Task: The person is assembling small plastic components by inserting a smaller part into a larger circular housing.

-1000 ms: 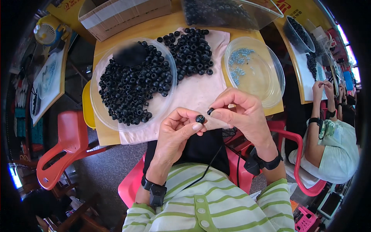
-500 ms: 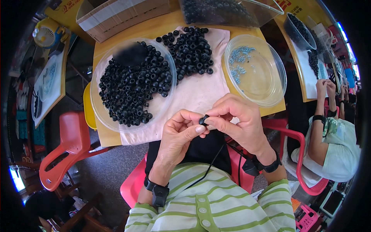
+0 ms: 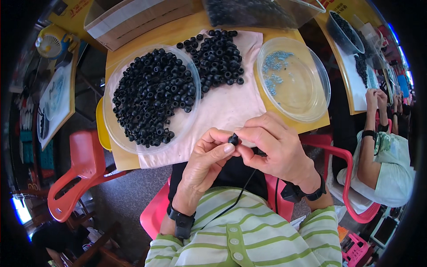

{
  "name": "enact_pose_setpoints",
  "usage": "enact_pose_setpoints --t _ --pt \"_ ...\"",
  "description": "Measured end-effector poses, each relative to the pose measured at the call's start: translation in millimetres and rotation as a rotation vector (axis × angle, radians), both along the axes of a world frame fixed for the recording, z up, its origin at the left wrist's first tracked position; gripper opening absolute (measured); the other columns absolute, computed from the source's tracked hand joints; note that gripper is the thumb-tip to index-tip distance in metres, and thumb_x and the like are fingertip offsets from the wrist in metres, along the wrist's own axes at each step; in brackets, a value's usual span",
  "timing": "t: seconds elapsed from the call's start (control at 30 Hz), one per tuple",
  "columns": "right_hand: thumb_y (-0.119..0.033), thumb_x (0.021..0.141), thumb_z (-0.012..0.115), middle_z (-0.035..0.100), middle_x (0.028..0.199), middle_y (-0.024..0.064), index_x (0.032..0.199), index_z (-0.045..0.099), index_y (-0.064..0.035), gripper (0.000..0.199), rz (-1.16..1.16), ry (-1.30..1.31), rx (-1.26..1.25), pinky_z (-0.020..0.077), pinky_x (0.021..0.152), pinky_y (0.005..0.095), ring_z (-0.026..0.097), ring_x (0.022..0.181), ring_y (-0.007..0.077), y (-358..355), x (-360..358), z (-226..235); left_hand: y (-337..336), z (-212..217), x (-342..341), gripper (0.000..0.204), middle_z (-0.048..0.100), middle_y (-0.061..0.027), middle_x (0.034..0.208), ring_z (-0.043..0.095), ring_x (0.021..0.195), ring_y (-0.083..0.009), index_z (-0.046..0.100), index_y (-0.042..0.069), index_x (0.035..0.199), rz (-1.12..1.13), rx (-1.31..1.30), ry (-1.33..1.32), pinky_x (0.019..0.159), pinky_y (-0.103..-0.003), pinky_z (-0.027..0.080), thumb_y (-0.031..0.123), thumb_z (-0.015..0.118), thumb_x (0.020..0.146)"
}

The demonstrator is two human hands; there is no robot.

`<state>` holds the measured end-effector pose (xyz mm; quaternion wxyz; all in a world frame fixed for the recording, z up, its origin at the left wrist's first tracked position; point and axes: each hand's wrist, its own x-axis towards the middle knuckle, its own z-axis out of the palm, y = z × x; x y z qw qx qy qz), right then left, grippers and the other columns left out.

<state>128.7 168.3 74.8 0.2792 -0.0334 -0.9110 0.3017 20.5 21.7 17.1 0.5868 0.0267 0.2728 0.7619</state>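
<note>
Between my hands, above my lap, is a small black bead-like part (image 3: 233, 139). My left hand (image 3: 205, 158) pinches it between thumb and forefinger. From the other side, my right hand (image 3: 278, 144) has its forefinger at the part's top and its thumb near the bottom, with the fingers bent. A round clear plastic tub (image 3: 195, 104) at the left of the table holds many black rounded parts with holes (image 3: 151, 89). More of these black parts (image 3: 218, 58) lie heaped on a pale pink cloth (image 3: 222, 104). Tiny light blue pieces (image 3: 275, 62) rest in a clear round container (image 3: 307, 104) at the right.
A cardboard box (image 3: 138, 22) and a clear bin of black parts (image 3: 253, 13) stand along the table's far side. To the left is a red chair (image 3: 84, 155). Another person (image 3: 382, 164) sits at a neighbouring table on the right. A cable (image 3: 238, 198) hangs below my hands.
My right thumb and forefinger have spread from a tight pinch to the part's top and bottom. The left hand keeps its pinch, and the part looks turned more upright.
</note>
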Motion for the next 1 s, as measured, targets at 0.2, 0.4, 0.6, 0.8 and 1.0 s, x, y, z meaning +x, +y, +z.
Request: enact_pose_setpoints --t 0.2,0.4,0.6,0.8,1.0 --pt "0.001 0.066 0.076 0.060 0.091 0.0062 0.096 0.063 -0.0017 0.032 0.042 0.025 0.091 0.0527 0.065 0.0315 0.061 0.077 0.0232 2 2 -3 0 0 3 0.014 0.068 -0.0068 0.104 0.065 0.099 -0.0142 0.067 0.005 0.098 0.000 0.000 -0.065 0.093 -0.030 0.052 -0.003 0.068 0.088" --pt "0.000 0.066 0.076 0.059 0.089 0.0076 0.089 0.061 -0.0003 0.027 0.107 0.070 0.131 0.0511 0.064 0.0315 0.058 0.074 0.0237 4 -1 2 1 10 1 0.013 0.068 -0.0074 0.105 0.065 0.098 -0.0151 0.068 0.005 0.098 -0.002 0.018 -0.044 0.090 -0.030 0.053 -0.004 0.068 0.088" --pt "-0.003 0.068 0.078 0.063 0.089 0.0090 0.092 0.066 -0.0026 0.028 0.083 0.003 0.145 0.0519 0.063 0.0333 0.061 0.071 0.0240 30 -29 24 3 32 -20 0.014 0.069 -0.0081 0.105 0.066 0.097 -0.0152 0.067 -0.001 0.104 0.159 -0.162 0.498 0.089 -0.029 0.053 0.000 0.068 0.091" --pt "-0.013 0.082 0.076 0.062 0.087 0.0003 0.106 0.068 -0.0068 0.027 -0.439 -0.064 0.109 0.0463 0.064 0.0259 0.055 0.068 0.0076 115 -80 70 -12 40 -72 0.018 0.066 -0.0092 0.102 0.058 0.096 -0.0280 0.072 0.003 0.096 0.417 -0.789 1.839 0.083 -0.037 0.049 0.000 0.073 0.079" --pt "-0.019 0.082 0.072 0.069 0.083 0.0137 0.095 0.069 0.0042 0.027 -0.562 0.097 0.144 0.0516 0.070 0.0294 0.066 0.075 0.0163 179 -113 78 -19 38 -85 0.021 0.059 -0.0127 0.113 0.053 0.103 -0.0305 0.071 0.000 0.096 0.286 -0.865 1.987 0.088 -0.040 0.047 0.002 0.074 0.075"
